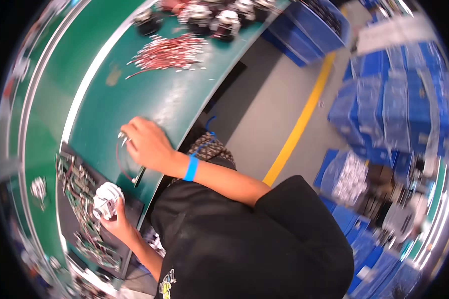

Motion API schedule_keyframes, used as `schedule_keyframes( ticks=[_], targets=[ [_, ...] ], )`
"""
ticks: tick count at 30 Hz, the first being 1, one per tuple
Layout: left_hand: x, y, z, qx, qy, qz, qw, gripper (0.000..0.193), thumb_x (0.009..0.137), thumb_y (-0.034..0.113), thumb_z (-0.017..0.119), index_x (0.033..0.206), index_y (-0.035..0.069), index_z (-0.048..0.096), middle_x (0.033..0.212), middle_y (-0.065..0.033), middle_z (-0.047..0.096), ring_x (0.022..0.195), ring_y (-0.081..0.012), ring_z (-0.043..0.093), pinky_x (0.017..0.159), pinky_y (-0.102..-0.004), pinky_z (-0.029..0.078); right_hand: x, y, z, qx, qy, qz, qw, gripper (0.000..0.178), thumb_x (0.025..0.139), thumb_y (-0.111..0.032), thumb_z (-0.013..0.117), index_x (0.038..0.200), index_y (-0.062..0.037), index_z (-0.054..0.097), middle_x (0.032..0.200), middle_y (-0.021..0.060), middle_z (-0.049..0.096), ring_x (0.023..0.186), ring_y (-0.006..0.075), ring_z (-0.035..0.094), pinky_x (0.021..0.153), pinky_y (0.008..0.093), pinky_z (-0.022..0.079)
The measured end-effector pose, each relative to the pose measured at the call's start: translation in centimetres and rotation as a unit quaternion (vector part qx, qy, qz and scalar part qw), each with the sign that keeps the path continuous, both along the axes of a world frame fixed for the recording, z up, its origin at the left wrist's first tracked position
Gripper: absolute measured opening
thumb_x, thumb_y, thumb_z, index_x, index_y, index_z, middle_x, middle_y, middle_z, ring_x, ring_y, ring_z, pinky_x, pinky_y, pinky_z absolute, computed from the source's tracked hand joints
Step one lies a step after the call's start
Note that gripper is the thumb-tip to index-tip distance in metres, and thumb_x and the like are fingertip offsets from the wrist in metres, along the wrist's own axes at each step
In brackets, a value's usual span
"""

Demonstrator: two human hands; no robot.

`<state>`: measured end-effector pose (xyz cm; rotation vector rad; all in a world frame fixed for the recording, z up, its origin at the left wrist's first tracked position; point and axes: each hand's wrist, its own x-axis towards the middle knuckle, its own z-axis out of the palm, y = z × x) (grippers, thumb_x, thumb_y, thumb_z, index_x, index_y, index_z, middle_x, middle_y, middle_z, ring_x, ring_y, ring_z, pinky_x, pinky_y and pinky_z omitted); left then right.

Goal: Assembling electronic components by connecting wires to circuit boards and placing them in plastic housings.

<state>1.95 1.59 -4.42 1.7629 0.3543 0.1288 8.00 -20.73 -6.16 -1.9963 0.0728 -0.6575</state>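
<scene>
left hand (115, 215) is clutching a white part (106, 199) at seven o'clock – right hand (147, 144) is pinching a red wire (120, 162) shut-fingered, steadying it on the green bench (134, 94).

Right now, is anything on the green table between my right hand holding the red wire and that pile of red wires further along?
Nothing visible. Bare green table lies between the right hand, pinching a red wire, and the pile of red wires.

Wire pile (169, 52) far along table (134, 94); circuit-board tray (85, 209) nearer (left), crates (399, 109) right
</scene>
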Motion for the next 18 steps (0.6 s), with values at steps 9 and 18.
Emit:
schedule_keyframes(
  ticks=[9, 18],
  targets=[
    [1.7, -4.2, 0.8, 0.169, -0.034, -0.055, 0.983, 0.07, 0.078, 0.015, 0.076, 0.134, -0.005, 0.04, 0.122, -0.0166, 0.055, 0.106, -0.0221, 0.058, 0.092, -0.0337, 0.047, 1.1, 1.7, -2.1, 0.022, -0.035, -0.037, 0.998, 0.016, 0.07, -0.007, 0.062, 0.085, -0.0046, 0.057, 0.087, 0.0108, 0.052, 0.083, 0.0289, 0.054, 0.07, 0.0415, 0.043],
    [1.8, -4.9, -0.2, 0.184, -0.098, -0.086, 0.974, 0.071, 0.077, 0.017, 0.077, 0.134, -0.004, 0.041, 0.119, -0.0154, 0.057, 0.103, -0.0224, 0.059, 0.09, -0.0343, 0.047, 1.3, 1.5, -2.7, 0.044, -0.042, -0.035, 0.998, 0.011, 0.07, -0.007, 0.062, 0.078, -0.0038, 0.057, 0.083, 0.0117, 0.052, 0.081, 0.0292, 0.054, 0.069, 0.0424, 0.042]
  ],
)
